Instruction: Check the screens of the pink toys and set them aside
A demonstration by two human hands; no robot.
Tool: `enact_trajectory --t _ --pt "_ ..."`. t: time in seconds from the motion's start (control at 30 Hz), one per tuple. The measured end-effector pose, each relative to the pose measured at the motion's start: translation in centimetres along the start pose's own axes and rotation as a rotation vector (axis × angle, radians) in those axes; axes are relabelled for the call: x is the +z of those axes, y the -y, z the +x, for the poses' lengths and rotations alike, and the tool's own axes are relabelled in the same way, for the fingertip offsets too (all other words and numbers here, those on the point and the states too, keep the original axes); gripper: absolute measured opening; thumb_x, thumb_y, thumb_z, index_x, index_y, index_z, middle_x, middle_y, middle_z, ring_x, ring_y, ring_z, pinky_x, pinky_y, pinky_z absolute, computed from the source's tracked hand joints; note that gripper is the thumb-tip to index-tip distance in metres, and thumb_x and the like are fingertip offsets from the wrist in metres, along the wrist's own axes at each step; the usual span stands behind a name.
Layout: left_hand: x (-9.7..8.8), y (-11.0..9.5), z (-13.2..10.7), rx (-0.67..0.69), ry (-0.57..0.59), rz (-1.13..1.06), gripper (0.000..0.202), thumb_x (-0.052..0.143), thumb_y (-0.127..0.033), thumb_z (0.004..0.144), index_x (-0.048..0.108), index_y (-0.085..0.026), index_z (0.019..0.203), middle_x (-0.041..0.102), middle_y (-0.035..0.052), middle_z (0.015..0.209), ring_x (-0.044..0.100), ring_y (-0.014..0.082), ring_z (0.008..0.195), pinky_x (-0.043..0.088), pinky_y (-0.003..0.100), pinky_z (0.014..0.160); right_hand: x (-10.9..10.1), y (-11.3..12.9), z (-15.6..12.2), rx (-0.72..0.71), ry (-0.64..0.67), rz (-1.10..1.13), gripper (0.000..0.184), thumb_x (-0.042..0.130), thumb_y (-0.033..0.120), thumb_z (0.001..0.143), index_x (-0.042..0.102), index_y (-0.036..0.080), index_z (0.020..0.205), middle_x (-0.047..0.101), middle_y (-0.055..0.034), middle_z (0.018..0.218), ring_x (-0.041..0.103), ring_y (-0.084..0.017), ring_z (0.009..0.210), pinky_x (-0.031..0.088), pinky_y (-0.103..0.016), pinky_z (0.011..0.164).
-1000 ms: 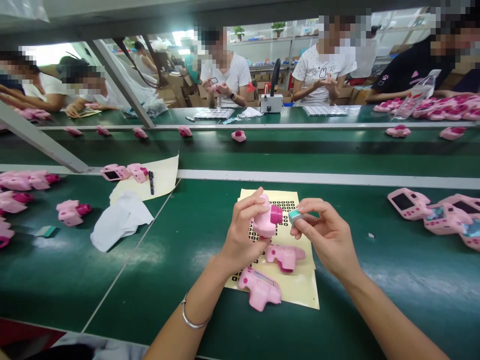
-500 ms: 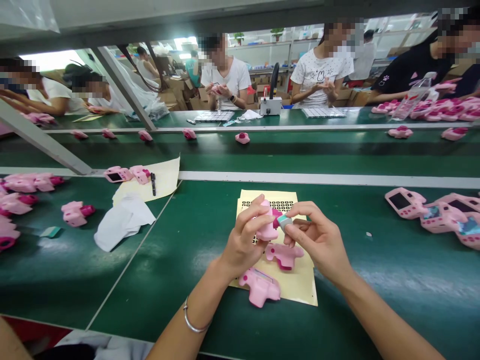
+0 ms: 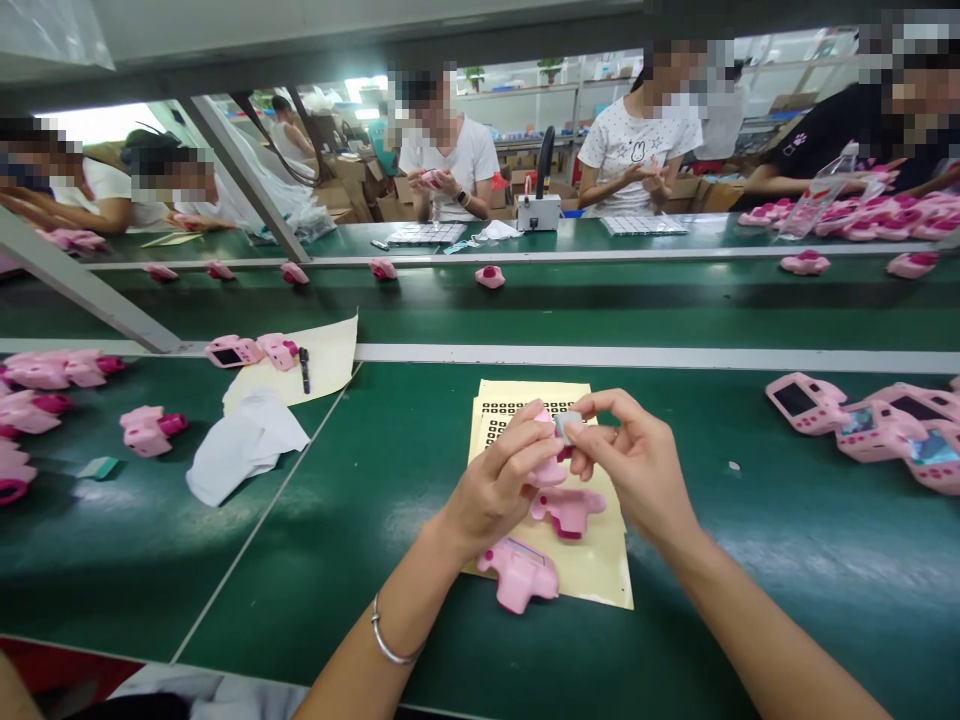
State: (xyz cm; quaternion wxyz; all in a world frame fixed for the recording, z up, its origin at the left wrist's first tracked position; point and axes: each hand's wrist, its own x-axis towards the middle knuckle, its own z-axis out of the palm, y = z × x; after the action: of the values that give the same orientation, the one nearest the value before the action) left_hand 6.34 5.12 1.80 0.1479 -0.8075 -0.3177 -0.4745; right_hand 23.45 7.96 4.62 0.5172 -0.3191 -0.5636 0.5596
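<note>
My left hand [image 3: 495,482] grips a pink plastic toy camera body [image 3: 547,472], mostly hidden by my fingers. My right hand [image 3: 630,458] pinches a small grey-green block [image 3: 568,426] between thumb and fingertips, pressing it against the top of that body. Beneath both hands lies a cream backing sheet [image 3: 592,570] printed with rows of small black squares. Two more pink camera housings rest on it: one [image 3: 568,512] just below my hands, another [image 3: 519,576] nearer me.
Finished pink toy cameras [image 3: 877,430] lie on the green bench [image 3: 697,560] at right. Pink parts [image 3: 150,430], a white cloth [image 3: 244,450] and a black marker [image 3: 304,368] on cream paper are at left. A conveyor belt [image 3: 637,300] carrying pink parts separates me from co-workers.
My hands have drawn closer together and risen slightly. The block has moved from the side of the pink body up to its top, and the body is turned within my left hand.
</note>
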Motion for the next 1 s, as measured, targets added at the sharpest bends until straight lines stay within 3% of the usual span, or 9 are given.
enact_trajectory --t 0.13,0.3,0.47,0.63,0.8,0.93,1.0 --pt "0.0 -0.2 0.2 -0.072 -0.046 -0.012 0.052 0.065 -0.006 0.078 0.045 -0.016 0.125 0.052 0.0080 0.123 0.049 0.0211 0.133 0.054 0.042 0.109 -1.0 -0.1 0.6 0.054 -0.067 0.073 0.032 0.074 0.035 0.078 0.058 0.015 0.097 0.057 0.0009 0.071 0.057 -0.007 0.053 0.049 -0.019 0.049" --pt "-0.2 -0.2 0.4 -0.102 -0.057 -0.015 0.054 0.067 -0.004 0.075 0.046 -0.014 0.124 0.051 0.0091 0.124 0.049 0.0211 0.133 0.053 0.041 0.109 -1.3 0.1 -0.2 0.106 0.001 0.114 0.034 0.073 0.037 0.081 0.056 0.016 0.101 0.059 0.0009 0.059 0.056 -0.008 0.052 0.049 -0.019 0.051" --pt "-0.2 -0.2 0.2 -0.102 -0.041 -0.014 0.054 0.065 -0.004 0.076 0.045 -0.014 0.125 0.050 0.0105 0.126 0.049 0.0218 0.134 0.053 0.040 0.109 -0.4 0.4 -0.5 0.126 0.106 0.072 0.037 0.072 0.041 0.081 0.054 0.016 0.101 0.061 0.0004 0.058 0.060 -0.011 0.051 0.052 -0.022 0.050" --pt "0.0 -0.1 -0.1 0.016 0.015 0.007 0.051 0.062 -0.003 0.079 0.045 -0.014 0.126 0.052 0.0090 0.123 0.047 0.0212 0.135 0.053 0.040 0.111 0.5 0.3 -0.5 0.083 0.038 0.050 0.035 0.074 0.041 0.078 0.054 0.016 0.093 0.058 0.0020 0.057 0.061 -0.012 0.049 0.051 -0.022 0.047" --pt "-0.2 -0.1 0.3 -0.024 -0.030 0.028 0.054 0.064 -0.004 0.079 0.044 -0.014 0.128 0.052 0.0100 0.123 0.048 0.0219 0.134 0.054 0.041 0.109 0.0 0.4 -0.6 0.085 0.064 0.039 0.031 0.070 0.038 0.081 0.052 0.017 0.095 0.060 0.0012 0.056 0.059 -0.011 0.049 0.051 -0.021 0.048" --pt "-0.2 -0.1 0.8 -0.001 -0.078 0.006 0.056 0.068 -0.003 0.075 0.045 -0.013 0.125 0.052 0.0090 0.122 0.049 0.0198 0.133 0.052 0.040 0.112 -1.3 0.8 0.1 0.075 -0.077 0.125 0.027 0.069 0.030 0.079 0.050 0.020 0.095 0.056 0.0051 0.069 0.052 -0.006 0.041 0.040 -0.018 0.037" --pt "-0.2 -0.1 0.8 -0.008 -0.095 -0.001 0.056 0.069 -0.004 0.075 0.045 -0.014 0.125 0.051 0.0089 0.122 0.049 0.0199 0.132 0.051 0.041 0.112 -1.6 1.0 0.3 0.166 -0.024 0.165 0.021 0.062 0.028 0.081 0.053 0.021 0.098 0.053 0.0054 0.068 0.048 -0.005 0.037 0.034 -0.017 0.034"
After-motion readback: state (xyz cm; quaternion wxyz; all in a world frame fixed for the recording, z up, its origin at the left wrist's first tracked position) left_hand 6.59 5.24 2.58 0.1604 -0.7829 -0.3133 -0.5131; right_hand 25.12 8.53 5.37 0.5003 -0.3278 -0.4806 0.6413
